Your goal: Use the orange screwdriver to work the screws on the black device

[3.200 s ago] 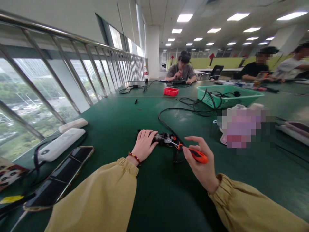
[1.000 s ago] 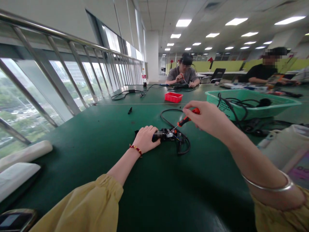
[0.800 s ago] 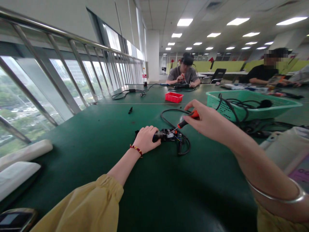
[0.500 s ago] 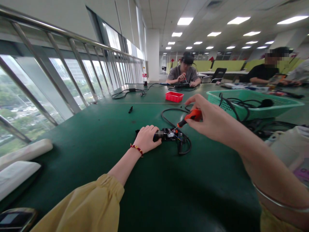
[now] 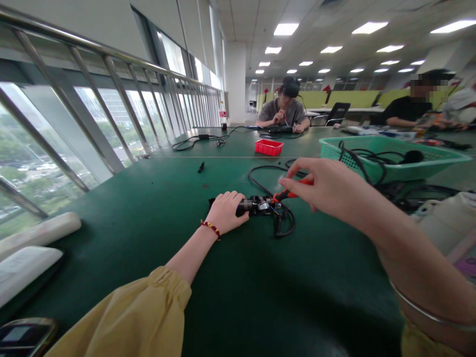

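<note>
Left hand (image 5: 226,213) covers one end of black device (image 5: 256,206); exposed innards (image 5: 265,206) too small to make out. Right hand (image 5: 330,191) hides part of screwdriver (image 5: 283,196); whether tip touches, can't tell. Phone (image 5: 27,338), white slab (image 5: 28,273) cut off at left, pale object (image 5: 448,225) at right. Small black piece (image 5: 201,167): unidentifiable.

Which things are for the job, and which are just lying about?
In use:
screwdriver, in the right hand
black device, under the left hand

Seemingly just lying about:
red tray
green basket
drink bottle
small black piece, though I can't be sure
</note>
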A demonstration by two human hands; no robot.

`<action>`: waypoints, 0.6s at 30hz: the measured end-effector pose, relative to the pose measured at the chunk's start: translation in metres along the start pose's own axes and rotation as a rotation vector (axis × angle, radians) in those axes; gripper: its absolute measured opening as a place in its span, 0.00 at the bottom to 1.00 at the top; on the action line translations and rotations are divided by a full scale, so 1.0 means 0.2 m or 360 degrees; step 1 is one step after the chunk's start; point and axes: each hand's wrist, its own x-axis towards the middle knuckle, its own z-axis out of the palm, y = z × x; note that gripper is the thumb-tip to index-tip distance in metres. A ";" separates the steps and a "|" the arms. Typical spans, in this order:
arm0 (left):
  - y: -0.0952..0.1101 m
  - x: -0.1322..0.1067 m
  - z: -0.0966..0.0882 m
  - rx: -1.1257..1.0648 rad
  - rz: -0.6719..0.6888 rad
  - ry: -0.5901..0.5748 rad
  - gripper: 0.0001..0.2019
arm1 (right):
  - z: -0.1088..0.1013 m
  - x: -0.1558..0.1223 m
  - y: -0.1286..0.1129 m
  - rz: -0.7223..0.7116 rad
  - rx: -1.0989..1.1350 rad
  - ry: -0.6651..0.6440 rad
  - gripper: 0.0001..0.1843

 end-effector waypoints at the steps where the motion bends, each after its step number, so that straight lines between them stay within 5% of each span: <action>1: 0.00 0.00 0.00 0.0000 -0.0002 -0.0003 0.13 | 0.00 0.00 0.00 0.0037 -0.0005 0.0000 0.15; 7: 0.00 0.00 0.00 0.0003 -0.0030 -0.0005 0.13 | 0.00 0.00 -0.01 -0.0147 0.0113 0.0091 0.19; 11: 0.01 0.00 -0.01 0.0013 -0.0049 -0.0018 0.13 | 0.03 0.00 -0.06 -0.0027 0.0158 0.0068 0.14; 14: 0.03 -0.03 -0.04 -0.0005 -0.0054 -0.0038 0.13 | 0.08 -0.05 -0.10 -0.0002 0.0323 0.0271 0.12; 18: 0.07 -0.13 -0.09 -0.0046 -0.0029 -0.0057 0.13 | 0.12 -0.19 -0.12 -0.0067 0.0805 0.0401 0.26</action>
